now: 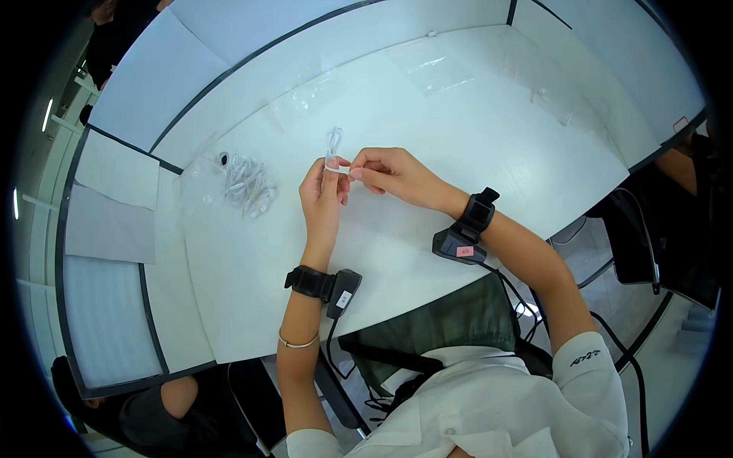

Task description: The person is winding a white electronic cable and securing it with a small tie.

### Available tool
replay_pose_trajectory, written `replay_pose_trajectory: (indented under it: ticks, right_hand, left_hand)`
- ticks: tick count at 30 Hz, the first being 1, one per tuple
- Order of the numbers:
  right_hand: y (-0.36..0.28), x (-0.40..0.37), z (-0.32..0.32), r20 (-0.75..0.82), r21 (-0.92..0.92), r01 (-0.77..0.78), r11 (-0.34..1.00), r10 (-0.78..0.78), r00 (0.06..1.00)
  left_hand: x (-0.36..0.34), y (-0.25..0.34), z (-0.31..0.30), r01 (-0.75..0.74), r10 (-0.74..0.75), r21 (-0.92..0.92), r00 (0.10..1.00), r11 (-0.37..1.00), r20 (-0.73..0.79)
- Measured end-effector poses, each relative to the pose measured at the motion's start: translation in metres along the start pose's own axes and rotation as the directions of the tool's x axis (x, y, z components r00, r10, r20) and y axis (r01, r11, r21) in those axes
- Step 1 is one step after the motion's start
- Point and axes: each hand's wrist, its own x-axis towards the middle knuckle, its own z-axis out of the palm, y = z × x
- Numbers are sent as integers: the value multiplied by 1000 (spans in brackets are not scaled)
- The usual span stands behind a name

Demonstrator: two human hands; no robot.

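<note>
A small bundle of looped white cable (pixel 334 140) stands up out of my left hand (pixel 321 197), whose thumb and fingers are closed around its lower part. My right hand (pixel 398 175) meets it from the right, thumb and forefinger pinched on a short white strand (pixel 340 169) that runs across the left fingers. Both hands are over the white table, near its middle. To their left lies a pile of white cables (pixel 248 187), coiled and tangled together.
Clear plastic bags (pixel 439 74) lie flat toward the back of the white table (pixel 412 275). A small black round item (pixel 224 159) sits by the cable pile. Low partition panels (pixel 252 95) enclose the table. Black devices (pixel 460 246) with cords are strapped to both wrists. Other people sit at both sides.
</note>
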Motion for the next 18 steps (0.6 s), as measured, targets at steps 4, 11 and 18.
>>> replay_pose_trajectory:
  ticks: [4, 11, 18]
  right_hand:
    - [-1, -1, 0, 1, -41, -3, 999, 4, 1000]
    - [2, 1, -1, -16, -25, -6, 1000, 5, 1000]
    - [2, 1, -2, -42, 5, 9, 1000, -9, 999]
  left_hand:
    - [3, -11, -6, -5, 6, 70, 1000, 997, -9]
    - [-1, -3, -7, 133, -130, 81, 991, 988, -37]
    - [-5, -1, -6, 80, -81, -24, 996, 997, -28]
